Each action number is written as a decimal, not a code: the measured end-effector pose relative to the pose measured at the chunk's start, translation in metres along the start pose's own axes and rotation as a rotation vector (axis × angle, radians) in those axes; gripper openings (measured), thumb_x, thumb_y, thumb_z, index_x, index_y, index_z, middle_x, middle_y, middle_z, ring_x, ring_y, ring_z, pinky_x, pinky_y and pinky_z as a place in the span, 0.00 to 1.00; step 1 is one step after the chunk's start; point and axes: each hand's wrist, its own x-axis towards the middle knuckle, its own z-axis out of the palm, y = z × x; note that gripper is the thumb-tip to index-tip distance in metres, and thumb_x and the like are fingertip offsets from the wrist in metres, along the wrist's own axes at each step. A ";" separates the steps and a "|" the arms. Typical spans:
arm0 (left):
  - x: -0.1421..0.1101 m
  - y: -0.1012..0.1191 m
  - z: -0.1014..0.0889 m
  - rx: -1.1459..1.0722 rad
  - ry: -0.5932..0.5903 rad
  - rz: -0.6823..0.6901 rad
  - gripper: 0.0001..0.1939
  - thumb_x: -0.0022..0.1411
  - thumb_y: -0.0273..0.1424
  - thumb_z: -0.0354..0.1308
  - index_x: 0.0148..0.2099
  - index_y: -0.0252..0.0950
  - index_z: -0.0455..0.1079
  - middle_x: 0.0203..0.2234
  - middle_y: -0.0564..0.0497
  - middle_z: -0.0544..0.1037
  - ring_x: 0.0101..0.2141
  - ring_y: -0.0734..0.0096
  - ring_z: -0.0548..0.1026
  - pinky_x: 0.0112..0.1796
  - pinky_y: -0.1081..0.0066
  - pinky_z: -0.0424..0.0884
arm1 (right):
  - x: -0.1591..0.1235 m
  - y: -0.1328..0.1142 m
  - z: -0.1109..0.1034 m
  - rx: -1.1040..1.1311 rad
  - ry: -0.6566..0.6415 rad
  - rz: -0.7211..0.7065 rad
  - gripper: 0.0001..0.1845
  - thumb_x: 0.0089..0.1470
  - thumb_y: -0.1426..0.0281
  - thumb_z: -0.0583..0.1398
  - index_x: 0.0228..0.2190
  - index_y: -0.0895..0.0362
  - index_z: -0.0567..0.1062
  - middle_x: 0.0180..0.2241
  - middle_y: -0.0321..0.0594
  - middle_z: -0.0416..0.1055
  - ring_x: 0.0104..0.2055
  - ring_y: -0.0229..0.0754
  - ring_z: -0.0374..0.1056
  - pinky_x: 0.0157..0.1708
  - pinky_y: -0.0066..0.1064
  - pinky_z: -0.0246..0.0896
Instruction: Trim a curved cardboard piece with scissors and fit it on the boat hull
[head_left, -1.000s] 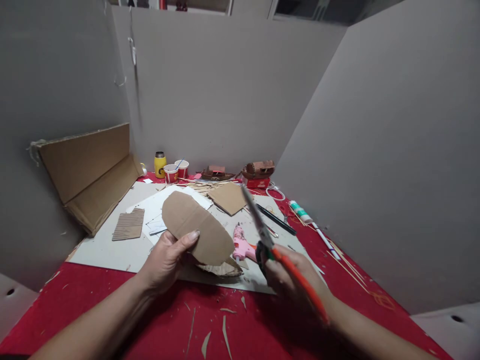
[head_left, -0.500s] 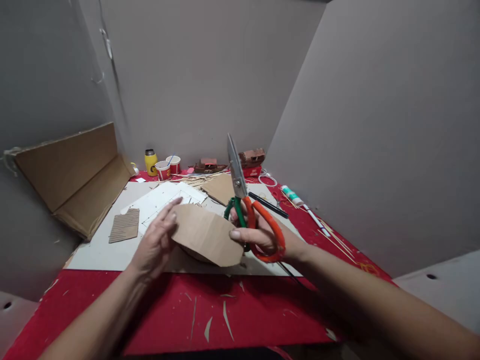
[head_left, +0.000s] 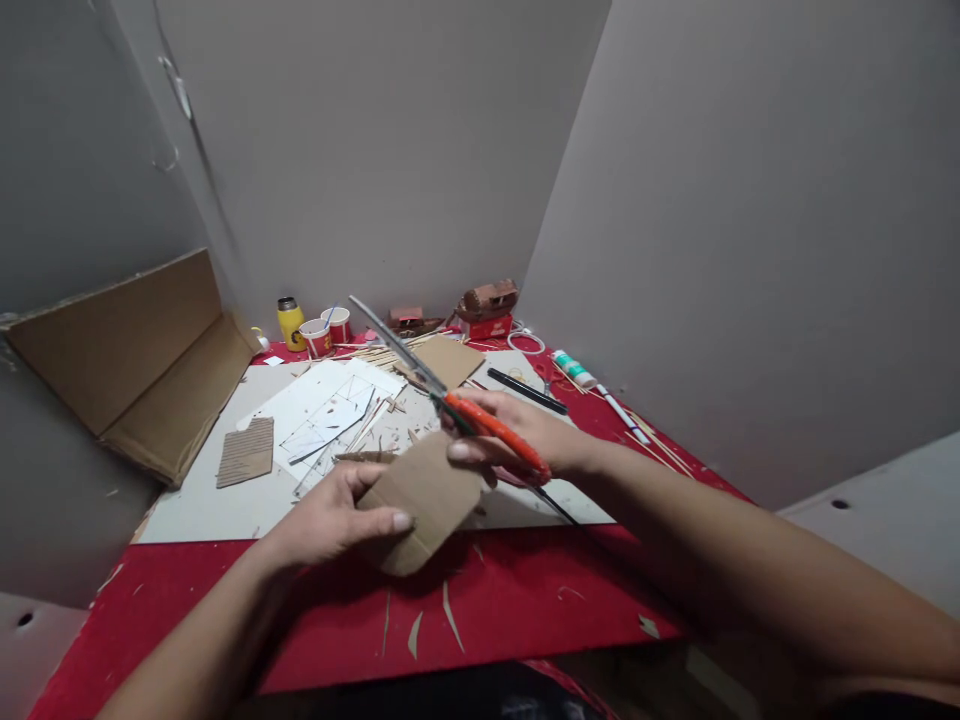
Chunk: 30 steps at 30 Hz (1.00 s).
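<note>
1. Left hand (head_left: 334,515), one: pinching, thumb laid flat on the near face of the cardboard piece, fingers behind it.
2. Cardboard piece (head_left: 420,510), one: plain brown, round-cornered, creased, tilted between the two hands, raised over the near edge of the pale board (head_left: 187,510).
3. Right hand (head_left: 517,435), one: closed about the handles of the scissors, its thumb also resting at the cardboard's upper right edge.
4. Scissors (head_left: 454,402), one pair: orange-wrapped handle, blades aimed forward and to the left, above and clear of the cardboard. From where I stand they show nearly edge-on, so I cannot tell whether the blades are parted.
5. Left of the grip: a ribbed cardboard scrap (head_left: 246,455); nearer, a ruled paper sheet (head_left: 330,415); farther out, a folded carton (head_left: 161,310).
6. Beyond the grip: thin sticks (head_left: 382,352) and a flat brown sheet (head_left: 450,362); past these, a model boat (head_left: 491,298).
7. Right of the grip, and beyond: a black rod (head_left: 527,391).
8. Below the grip: slivers (head_left: 415,636) on the red cloth (head_left: 337,640).
9. Step in hand, as I judge it: positioning or checking the cardboard, not cutting.
10. Next move, if a cut: calls for a firm left pinch, the right thumb freed, blades brought round to the edge.
</note>
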 end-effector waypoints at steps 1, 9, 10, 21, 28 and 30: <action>0.002 -0.001 -0.002 -0.028 0.069 0.049 0.15 0.53 0.32 0.67 0.44 0.34 0.76 0.31 0.49 0.81 0.29 0.73 0.75 0.33 0.74 0.71 | -0.004 0.002 -0.003 0.027 0.062 0.012 0.22 0.42 0.59 0.69 0.31 0.54 0.64 0.23 0.28 0.61 0.19 0.30 0.58 0.17 0.23 0.57; 0.012 -0.003 -0.004 -0.224 0.309 0.269 0.18 0.60 0.33 0.62 0.53 0.37 0.71 0.40 0.45 0.81 0.37 0.64 0.78 0.39 0.67 0.73 | -0.037 0.021 -0.013 -0.031 0.480 -0.004 0.21 0.41 0.59 0.70 0.27 0.54 0.64 0.17 0.25 0.60 0.15 0.30 0.57 0.13 0.22 0.56; 0.012 -0.004 -0.003 -0.209 0.311 0.272 0.19 0.60 0.33 0.62 0.53 0.37 0.71 0.41 0.45 0.81 0.38 0.64 0.78 0.39 0.67 0.74 | -0.039 0.020 -0.009 -0.039 0.515 -0.017 0.21 0.41 0.59 0.70 0.27 0.55 0.65 0.19 0.26 0.62 0.16 0.30 0.58 0.14 0.23 0.58; 0.007 -0.004 0.021 0.007 0.315 0.249 0.19 0.57 0.34 0.64 0.50 0.35 0.72 0.38 0.47 0.81 0.35 0.66 0.78 0.37 0.70 0.73 | -0.016 0.010 0.020 -0.085 0.501 -0.346 0.18 0.44 0.65 0.69 0.30 0.54 0.66 0.36 0.36 0.69 0.29 0.35 0.65 0.28 0.28 0.65; 0.000 -0.003 0.016 0.249 0.398 0.288 0.11 0.56 0.35 0.64 0.41 0.35 0.75 0.33 0.50 0.79 0.35 0.68 0.74 0.37 0.72 0.70 | -0.009 0.007 0.030 0.156 0.357 -0.134 0.20 0.41 0.63 0.70 0.30 0.55 0.65 0.23 0.27 0.63 0.22 0.32 0.62 0.22 0.26 0.62; 0.000 0.000 0.012 0.316 0.417 0.304 0.13 0.56 0.35 0.65 0.43 0.36 0.75 0.36 0.49 0.79 0.39 0.65 0.74 0.41 0.71 0.69 | -0.010 0.006 0.031 0.204 0.385 -0.088 0.22 0.39 0.63 0.70 0.29 0.54 0.64 0.23 0.27 0.64 0.21 0.33 0.64 0.22 0.27 0.64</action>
